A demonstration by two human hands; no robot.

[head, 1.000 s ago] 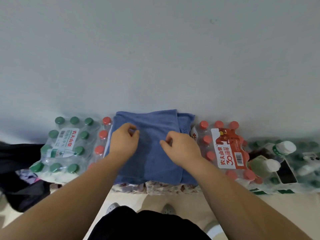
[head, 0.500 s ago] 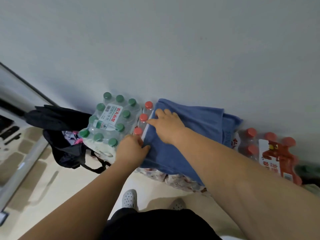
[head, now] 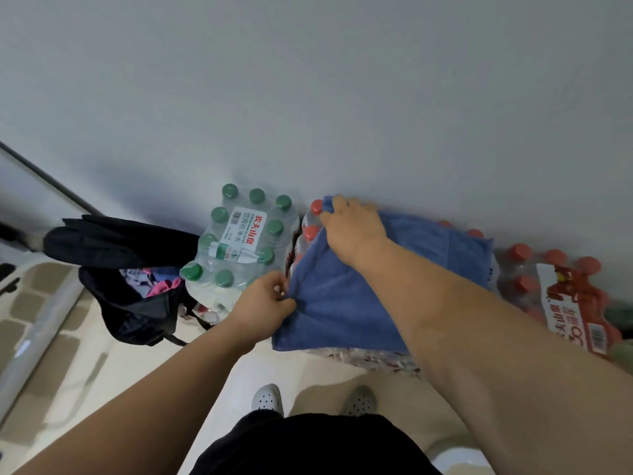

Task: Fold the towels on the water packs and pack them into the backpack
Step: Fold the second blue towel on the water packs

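Observation:
A folded blue towel (head: 346, 303) lies on a red-capped water pack (head: 310, 231) against the wall. My left hand (head: 265, 305) pinches the towel's near left edge. My right hand (head: 352, 228) grips its far left corner, next to the red caps. More blue towel (head: 455, 245) lies underneath, sticking out to the right. A black backpack (head: 130, 303) stands open on the floor at the left, with pink and patterned cloth inside.
A green-capped water pack (head: 239, 241) stands between the backpack and the towel. Another red-capped pack (head: 561, 296) with a red label sits at the right. The grey wall runs behind all packs. My shoes (head: 267, 399) stand on the pale floor below.
The view has swung left, bringing the backpack into sight. Both hands went from the towel's middle to its left edge; my right hand has slid to the far corner, and the left edge is lifting.

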